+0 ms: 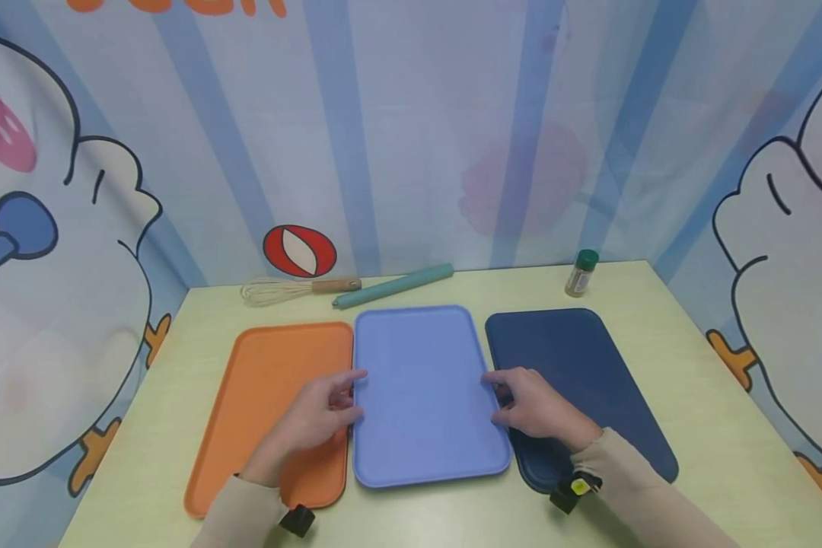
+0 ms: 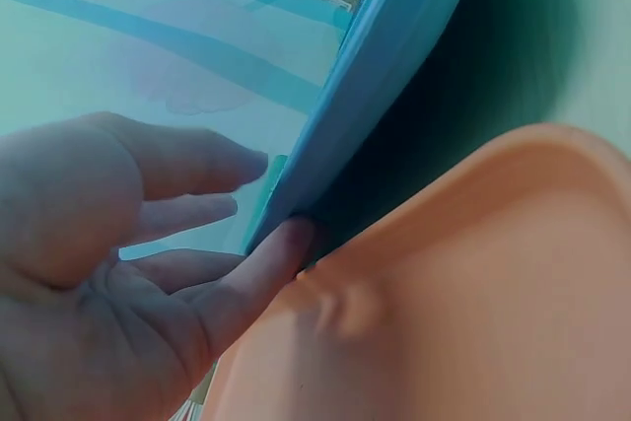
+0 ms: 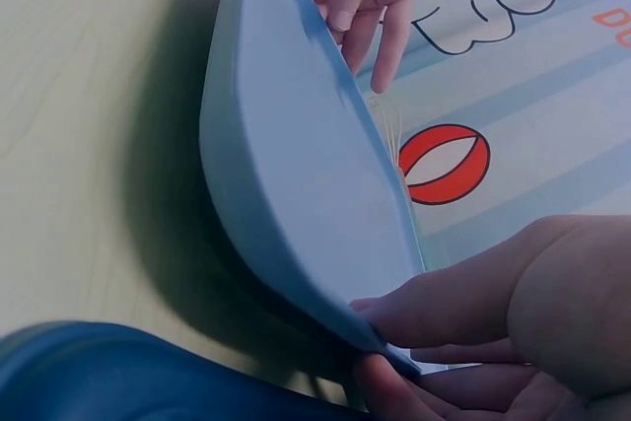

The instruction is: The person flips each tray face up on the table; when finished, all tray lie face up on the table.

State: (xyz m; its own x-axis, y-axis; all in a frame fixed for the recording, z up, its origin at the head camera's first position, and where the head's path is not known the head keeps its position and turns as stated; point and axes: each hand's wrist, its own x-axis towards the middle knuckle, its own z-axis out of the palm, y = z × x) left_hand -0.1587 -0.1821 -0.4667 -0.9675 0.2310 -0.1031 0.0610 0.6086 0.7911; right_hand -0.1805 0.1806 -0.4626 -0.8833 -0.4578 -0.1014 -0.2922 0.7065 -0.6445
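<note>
Periwinkle tray [image 1: 423, 396] held (orange lettering [image 1: 208, 7] behind)

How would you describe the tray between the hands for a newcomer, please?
Find the pale yellow table and its row of three trays. Take the middle tray, between the left hand and right hand; its light blue colour sets it apart from the orange tray and the navy tray.
</note>
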